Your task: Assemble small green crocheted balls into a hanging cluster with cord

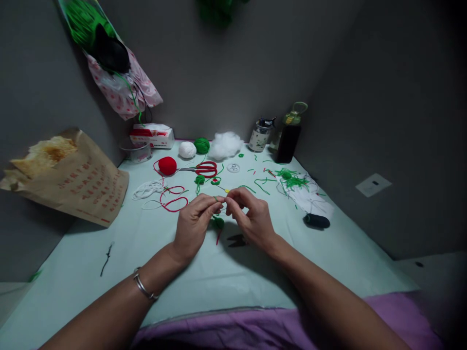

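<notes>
My left hand (195, 218) is closed in a pinch, with a bit of green yarn (216, 198) showing at its fingertips. Close against it, my right hand (251, 214) is pinched too; what lies between its fingers is too small to make out. A thin tool with a yellow part (226, 191) shows just behind the fingertips. Under the hands is a small dark green yarn piece (218, 222) with a red strand (219, 237) trailing from it. Black thread snips (238, 240) lie on the table below my right hand.
Red-handled scissors (206, 169), a red yarn ball (167, 166), a white ball (187, 149), a green ball (202, 145) and stuffing (225, 145) lie beyond. A paper bag (91, 184) stands left; a bottle (288, 138) and yarn scraps (292, 180) are right.
</notes>
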`<action>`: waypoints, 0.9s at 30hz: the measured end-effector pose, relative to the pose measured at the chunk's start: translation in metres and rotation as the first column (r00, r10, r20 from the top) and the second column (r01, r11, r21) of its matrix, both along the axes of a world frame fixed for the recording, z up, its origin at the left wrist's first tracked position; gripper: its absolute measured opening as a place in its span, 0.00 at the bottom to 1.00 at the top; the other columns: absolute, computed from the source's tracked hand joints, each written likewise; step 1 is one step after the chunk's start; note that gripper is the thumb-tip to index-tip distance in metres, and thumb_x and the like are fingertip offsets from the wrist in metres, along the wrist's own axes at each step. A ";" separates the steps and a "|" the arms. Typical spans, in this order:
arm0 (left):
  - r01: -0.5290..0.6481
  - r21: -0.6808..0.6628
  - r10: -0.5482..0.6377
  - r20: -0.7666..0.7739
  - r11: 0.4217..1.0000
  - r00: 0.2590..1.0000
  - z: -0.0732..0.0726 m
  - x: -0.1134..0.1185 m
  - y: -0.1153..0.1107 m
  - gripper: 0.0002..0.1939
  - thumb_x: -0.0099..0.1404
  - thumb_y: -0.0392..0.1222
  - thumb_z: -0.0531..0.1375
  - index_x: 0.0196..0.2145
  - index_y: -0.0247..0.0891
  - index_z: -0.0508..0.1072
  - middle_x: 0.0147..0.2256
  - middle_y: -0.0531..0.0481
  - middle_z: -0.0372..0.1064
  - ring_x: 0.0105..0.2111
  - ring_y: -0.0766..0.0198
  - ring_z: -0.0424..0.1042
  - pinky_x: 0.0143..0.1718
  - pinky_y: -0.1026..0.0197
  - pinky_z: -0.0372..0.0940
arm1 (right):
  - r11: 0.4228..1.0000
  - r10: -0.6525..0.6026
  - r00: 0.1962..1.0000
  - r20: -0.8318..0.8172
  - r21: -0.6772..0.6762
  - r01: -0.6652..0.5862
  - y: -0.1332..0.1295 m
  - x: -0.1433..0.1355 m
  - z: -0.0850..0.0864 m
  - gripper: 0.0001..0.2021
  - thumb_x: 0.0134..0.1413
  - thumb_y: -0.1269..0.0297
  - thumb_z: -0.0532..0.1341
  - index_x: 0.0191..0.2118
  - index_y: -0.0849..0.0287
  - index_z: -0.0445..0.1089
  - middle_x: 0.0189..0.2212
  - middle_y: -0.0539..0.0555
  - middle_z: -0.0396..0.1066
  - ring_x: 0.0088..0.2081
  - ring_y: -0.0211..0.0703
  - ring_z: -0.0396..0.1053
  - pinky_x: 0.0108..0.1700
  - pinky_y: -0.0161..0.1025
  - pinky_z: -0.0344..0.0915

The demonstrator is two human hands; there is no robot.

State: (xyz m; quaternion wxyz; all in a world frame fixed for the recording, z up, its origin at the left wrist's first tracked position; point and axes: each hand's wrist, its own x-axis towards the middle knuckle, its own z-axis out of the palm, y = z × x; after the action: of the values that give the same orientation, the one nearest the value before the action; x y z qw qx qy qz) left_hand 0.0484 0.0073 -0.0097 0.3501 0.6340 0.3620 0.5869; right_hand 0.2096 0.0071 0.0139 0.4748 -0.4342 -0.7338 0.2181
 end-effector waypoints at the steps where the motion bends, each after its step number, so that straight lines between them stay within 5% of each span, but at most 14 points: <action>1: -0.012 0.026 0.013 -0.031 1.000 0.999 -0.001 -0.001 0.001 0.08 0.69 0.37 0.62 0.39 0.39 0.82 0.32 0.50 0.73 0.32 0.65 0.72 0.36 0.63 0.69 | 0.999 -0.001 1.000 0.003 -0.035 0.001 0.000 0.001 0.001 0.06 0.65 0.65 0.57 0.35 0.58 0.67 0.23 0.47 0.68 0.23 0.34 0.66 0.27 0.33 0.61; 7: -0.008 0.161 0.040 -0.197 0.987 0.980 -0.006 0.000 0.001 0.16 0.73 0.35 0.55 0.54 0.41 0.77 0.33 0.51 0.66 0.33 0.66 0.69 0.36 0.64 0.67 | 0.997 0.057 0.991 -0.120 -0.049 -0.063 0.000 0.001 0.002 0.05 0.66 0.65 0.56 0.38 0.58 0.67 0.25 0.47 0.70 0.24 0.34 0.67 0.28 0.32 0.64; 12: -0.009 0.210 0.061 -0.243 0.978 0.968 -0.010 0.001 0.002 0.18 0.75 0.37 0.53 0.58 0.42 0.73 0.35 0.49 0.67 0.36 0.64 0.69 0.39 0.61 0.68 | 0.995 0.082 0.996 0.023 -0.060 -0.080 -0.002 -0.002 0.000 0.06 0.65 0.68 0.56 0.40 0.58 0.70 0.26 0.49 0.71 0.26 0.35 0.68 0.31 0.33 0.65; 27: -0.002 0.178 0.048 -0.257 0.984 0.965 -0.008 -0.002 0.000 0.18 0.75 0.38 0.53 0.59 0.42 0.72 0.36 0.50 0.66 0.36 0.64 0.68 0.39 0.62 0.67 | 0.995 0.080 0.997 0.014 -0.054 -0.079 -0.002 0.000 0.002 0.09 0.66 0.66 0.57 0.33 0.58 0.70 0.20 0.46 0.66 0.21 0.33 0.62 0.27 0.32 0.60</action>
State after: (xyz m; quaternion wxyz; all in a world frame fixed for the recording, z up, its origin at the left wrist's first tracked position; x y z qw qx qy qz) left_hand 0.0467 0.0074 -0.0177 0.2347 0.7294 0.3592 0.5328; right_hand 0.2098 0.0054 0.0162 0.4479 -0.4190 -0.7482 0.2529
